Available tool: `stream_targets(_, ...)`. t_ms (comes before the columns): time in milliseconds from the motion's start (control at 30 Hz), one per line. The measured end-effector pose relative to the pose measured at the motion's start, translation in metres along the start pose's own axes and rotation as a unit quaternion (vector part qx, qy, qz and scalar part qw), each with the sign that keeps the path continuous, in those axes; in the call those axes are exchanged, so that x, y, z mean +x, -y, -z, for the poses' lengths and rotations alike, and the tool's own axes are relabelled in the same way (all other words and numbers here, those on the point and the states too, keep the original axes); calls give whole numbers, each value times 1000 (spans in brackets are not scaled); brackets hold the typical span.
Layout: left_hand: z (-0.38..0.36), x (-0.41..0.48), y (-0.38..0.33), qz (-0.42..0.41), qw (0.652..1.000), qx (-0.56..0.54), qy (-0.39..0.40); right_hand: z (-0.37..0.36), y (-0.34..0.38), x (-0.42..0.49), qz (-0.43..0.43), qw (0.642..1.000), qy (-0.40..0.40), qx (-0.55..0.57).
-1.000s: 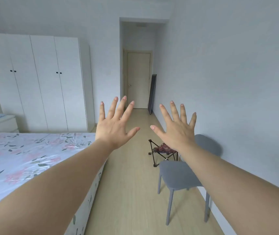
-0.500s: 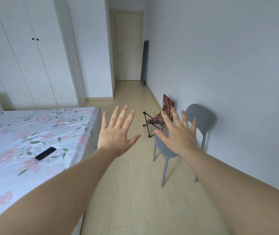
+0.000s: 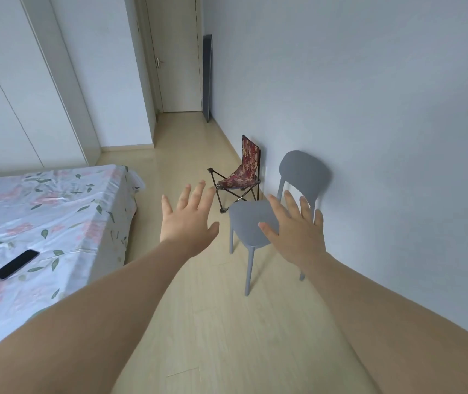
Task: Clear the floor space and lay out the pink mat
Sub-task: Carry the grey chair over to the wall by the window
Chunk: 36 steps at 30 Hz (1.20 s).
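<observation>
Both my arms reach forward with the backs of the hands facing up. My left hand [image 3: 187,220] is spread wide, fingers straight, and holds nothing. My right hand [image 3: 298,234] is spread the same way, also holding nothing. It hovers over the seat of a grey moulded plastic chair [image 3: 304,172]; I cannot tell whether it touches. That chair stands against the wall to my right.

Just beyond my fingertips stands a small folding camp chair with red patterned fabric and a black frame [image 3: 241,177]. Pale wooden floor [image 3: 215,322] runs beneath both arms. To the left of my left arm lies a bed with a floral sheet [image 3: 42,211], and a black phone [image 3: 16,264] rests on it. I cannot tell where the pink mat is.
</observation>
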<state>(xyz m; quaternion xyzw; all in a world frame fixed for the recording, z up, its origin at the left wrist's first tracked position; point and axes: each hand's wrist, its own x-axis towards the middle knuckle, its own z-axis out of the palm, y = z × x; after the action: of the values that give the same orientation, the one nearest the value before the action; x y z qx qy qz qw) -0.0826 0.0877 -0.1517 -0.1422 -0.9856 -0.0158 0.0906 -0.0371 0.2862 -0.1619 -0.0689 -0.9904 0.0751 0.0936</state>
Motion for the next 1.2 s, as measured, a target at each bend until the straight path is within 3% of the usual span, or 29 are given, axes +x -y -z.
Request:
stream_targets(200,-34,84,-37,-13,999,-46,14,-21,-49,92,-12,1000,-12,0)
stream_targets(500,-88,219,-94,29,990,-121,69,-57,-125,235,-13,998,64,16)
stream_targets(1200,-272,540,-79,169,936,-233,202,-198,-221,557,-96,987,129,-27)
